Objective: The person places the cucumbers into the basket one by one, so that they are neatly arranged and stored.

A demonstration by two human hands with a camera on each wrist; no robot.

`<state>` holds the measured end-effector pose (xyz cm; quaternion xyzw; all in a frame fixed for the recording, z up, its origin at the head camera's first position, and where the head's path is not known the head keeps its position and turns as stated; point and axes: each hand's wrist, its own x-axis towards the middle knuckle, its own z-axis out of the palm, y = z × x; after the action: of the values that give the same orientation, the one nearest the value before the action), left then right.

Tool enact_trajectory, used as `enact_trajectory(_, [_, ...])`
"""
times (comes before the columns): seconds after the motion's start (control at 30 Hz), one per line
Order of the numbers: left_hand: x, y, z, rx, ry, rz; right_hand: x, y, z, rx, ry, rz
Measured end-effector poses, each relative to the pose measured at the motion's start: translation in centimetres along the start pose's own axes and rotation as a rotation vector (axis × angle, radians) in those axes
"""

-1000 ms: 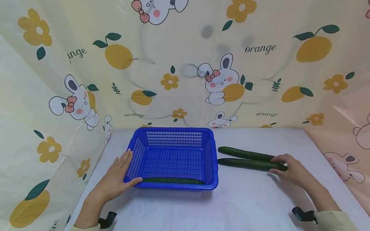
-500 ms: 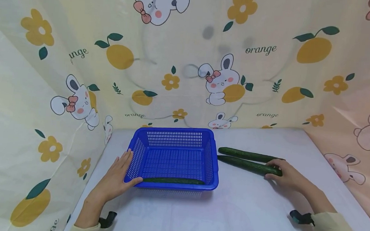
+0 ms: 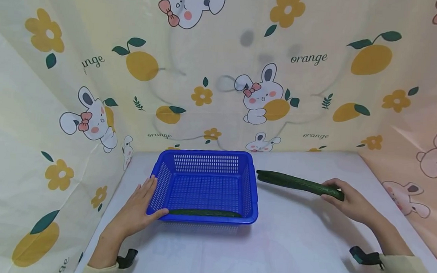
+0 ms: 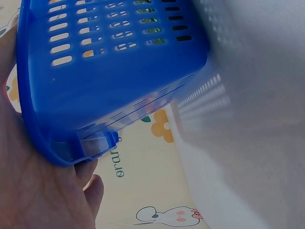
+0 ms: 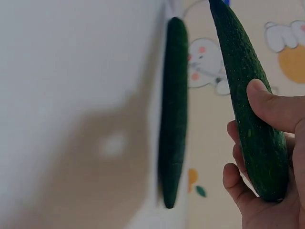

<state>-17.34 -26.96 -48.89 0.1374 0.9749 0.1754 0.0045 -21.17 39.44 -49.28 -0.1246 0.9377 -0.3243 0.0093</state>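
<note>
My right hand (image 3: 352,203) grips a dark green cucumber (image 3: 295,182) near its right end, thumb on one side and fingers on the other. In the right wrist view this held cucumber (image 5: 250,105) is raised off the table, and another cucumber (image 5: 174,109) lies on the white surface beside it. In the head view that second one is almost wholly hidden behind the held one. My left hand (image 3: 135,213) rests against the left side of a blue plastic basket (image 3: 254,198), fingers straight, thumb over the front corner. Inside, along the front wall, lies one more cucumber (image 3: 205,213).
A white table (image 3: 279,250) carries the basket and cucumbers. Cloth printed with rabbits and oranges (image 3: 208,68) hangs behind and at both sides. In the left wrist view, the basket's slotted wall (image 4: 109,81) stands close to the camera.
My right hand has lifted the nearer cucumber off the table and moved it slightly back, so it now covers the other. The left hand and basket have stayed put.
</note>
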Motion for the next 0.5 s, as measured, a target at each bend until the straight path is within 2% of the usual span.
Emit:
enact_trajectory(0.23, [0.0,0.1,-0.1,-0.010,-0.006,-0.011,0.3,-2.4,-1.5,-0.009,0.054,-0.069])
enact_trajectory(0.5, [0.0,0.1,-0.1,-0.008,-0.001,-0.007,0.6,-4.3,-2.0,0.005,0.063,-0.056])
